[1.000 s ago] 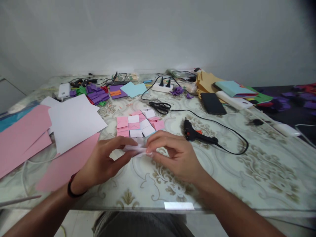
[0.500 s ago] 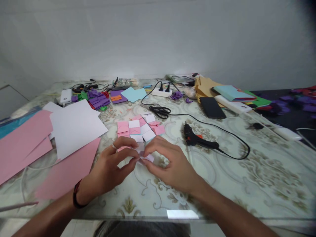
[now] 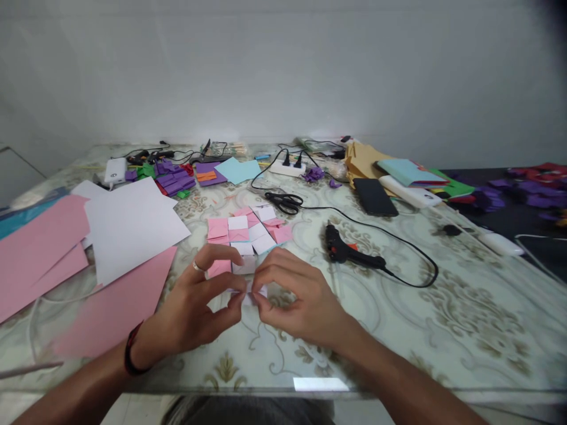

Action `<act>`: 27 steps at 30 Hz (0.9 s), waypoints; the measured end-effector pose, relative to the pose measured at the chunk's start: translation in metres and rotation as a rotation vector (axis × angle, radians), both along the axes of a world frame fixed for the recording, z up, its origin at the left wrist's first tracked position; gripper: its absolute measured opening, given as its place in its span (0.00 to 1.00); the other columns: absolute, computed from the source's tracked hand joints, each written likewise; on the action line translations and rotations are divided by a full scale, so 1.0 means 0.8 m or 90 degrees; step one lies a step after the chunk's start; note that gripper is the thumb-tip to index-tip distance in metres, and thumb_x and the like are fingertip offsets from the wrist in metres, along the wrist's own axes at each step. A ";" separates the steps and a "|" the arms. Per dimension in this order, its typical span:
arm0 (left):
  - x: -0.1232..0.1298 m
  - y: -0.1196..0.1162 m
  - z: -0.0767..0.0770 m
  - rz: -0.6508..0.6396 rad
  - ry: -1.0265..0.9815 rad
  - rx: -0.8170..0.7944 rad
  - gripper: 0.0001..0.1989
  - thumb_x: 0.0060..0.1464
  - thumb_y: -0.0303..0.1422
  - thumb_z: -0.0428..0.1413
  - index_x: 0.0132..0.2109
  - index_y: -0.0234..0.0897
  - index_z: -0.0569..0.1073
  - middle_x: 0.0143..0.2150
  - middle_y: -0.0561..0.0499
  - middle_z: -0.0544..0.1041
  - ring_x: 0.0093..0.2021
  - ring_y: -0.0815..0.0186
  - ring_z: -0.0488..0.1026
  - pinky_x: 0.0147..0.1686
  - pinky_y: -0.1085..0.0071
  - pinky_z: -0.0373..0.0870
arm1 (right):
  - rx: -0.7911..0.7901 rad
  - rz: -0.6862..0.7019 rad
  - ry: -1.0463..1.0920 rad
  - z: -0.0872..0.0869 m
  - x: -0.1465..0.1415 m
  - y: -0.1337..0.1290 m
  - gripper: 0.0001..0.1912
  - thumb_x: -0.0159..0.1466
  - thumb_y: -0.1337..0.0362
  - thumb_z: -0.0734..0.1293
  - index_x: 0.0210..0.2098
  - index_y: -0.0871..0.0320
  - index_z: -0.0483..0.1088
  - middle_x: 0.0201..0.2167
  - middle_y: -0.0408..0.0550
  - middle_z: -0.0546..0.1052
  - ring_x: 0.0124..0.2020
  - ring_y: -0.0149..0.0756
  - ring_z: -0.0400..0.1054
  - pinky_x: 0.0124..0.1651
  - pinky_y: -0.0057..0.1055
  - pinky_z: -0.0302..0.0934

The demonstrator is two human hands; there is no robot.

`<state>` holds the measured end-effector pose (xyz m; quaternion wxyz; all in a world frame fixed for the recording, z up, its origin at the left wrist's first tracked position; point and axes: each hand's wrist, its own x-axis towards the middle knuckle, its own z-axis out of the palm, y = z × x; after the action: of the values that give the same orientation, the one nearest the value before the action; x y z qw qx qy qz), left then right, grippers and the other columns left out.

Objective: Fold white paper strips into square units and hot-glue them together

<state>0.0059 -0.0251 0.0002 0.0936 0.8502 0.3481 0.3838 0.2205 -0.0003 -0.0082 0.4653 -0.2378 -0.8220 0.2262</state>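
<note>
Between my fingertips is a small piece of white paper, partly hidden by the fingers. My left hand pinches its left side with thumb and forefinger; a ring and a dark wristband show on this hand. My right hand pinches the right side, its fingertips close to the left ones. Just beyond the hands lies a cluster of small folded pink and white paper pieces. One pink piece sits right behind my left fingers.
A black glue gun with its cord lies to the right, black scissors farther back. White sheets and pink sheets cover the left. A phone, power strip and purple paper strips are at the back.
Both hands have come slightly lower and nearer to me with the white paper, and its angle between the fingers has changed. The camera view has shifted a little.
</note>
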 end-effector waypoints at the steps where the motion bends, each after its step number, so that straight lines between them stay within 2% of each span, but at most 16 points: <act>1: -0.001 0.000 0.002 0.007 -0.001 0.002 0.11 0.58 0.18 0.58 0.40 0.39 0.74 0.52 0.47 0.70 0.55 0.63 0.72 0.53 0.67 0.73 | -0.005 -0.001 -0.004 0.002 0.002 0.001 0.10 0.59 0.77 0.68 0.34 0.56 0.71 0.32 0.45 0.78 0.35 0.36 0.69 0.40 0.36 0.64; 7: -0.013 0.005 0.013 0.062 0.007 0.010 0.11 0.57 0.18 0.58 0.39 0.40 0.75 0.54 0.47 0.69 0.55 0.63 0.71 0.53 0.65 0.72 | -0.039 -0.035 0.005 0.010 0.016 0.007 0.09 0.59 0.77 0.67 0.33 0.57 0.70 0.31 0.45 0.75 0.35 0.35 0.69 0.40 0.35 0.64; 12: -0.005 0.004 0.003 0.035 0.007 0.005 0.11 0.58 0.18 0.59 0.40 0.41 0.76 0.54 0.46 0.69 0.58 0.61 0.70 0.55 0.63 0.71 | -0.043 -0.010 0.012 0.004 0.007 0.002 0.07 0.63 0.70 0.72 0.41 0.58 0.74 0.38 0.50 0.79 0.40 0.38 0.72 0.44 0.36 0.67; 16: 0.002 0.005 -0.004 0.032 -0.008 0.003 0.11 0.58 0.18 0.59 0.41 0.40 0.76 0.54 0.46 0.70 0.58 0.60 0.70 0.54 0.63 0.72 | -0.022 -0.009 -0.015 -0.006 -0.001 0.000 0.05 0.66 0.74 0.69 0.37 0.57 0.74 0.33 0.47 0.78 0.37 0.37 0.71 0.41 0.35 0.66; 22: -0.002 0.006 -0.001 0.043 0.002 -0.009 0.10 0.58 0.19 0.60 0.39 0.41 0.77 0.57 0.45 0.68 0.59 0.59 0.70 0.55 0.61 0.72 | 0.005 -0.046 -0.049 -0.008 -0.001 0.002 0.06 0.65 0.73 0.68 0.34 0.56 0.72 0.30 0.46 0.76 0.35 0.38 0.69 0.38 0.37 0.64; 27: -0.002 0.006 -0.003 0.038 -0.015 -0.040 0.11 0.58 0.19 0.59 0.40 0.41 0.77 0.56 0.46 0.69 0.59 0.59 0.71 0.56 0.62 0.73 | 0.012 -0.021 -0.041 -0.011 -0.002 0.003 0.05 0.67 0.72 0.69 0.38 0.56 0.73 0.33 0.46 0.78 0.36 0.38 0.70 0.40 0.36 0.64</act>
<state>0.0040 -0.0206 -0.0024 0.1130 0.8315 0.3837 0.3855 0.2185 0.0018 -0.0166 0.4445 -0.2541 -0.8347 0.2031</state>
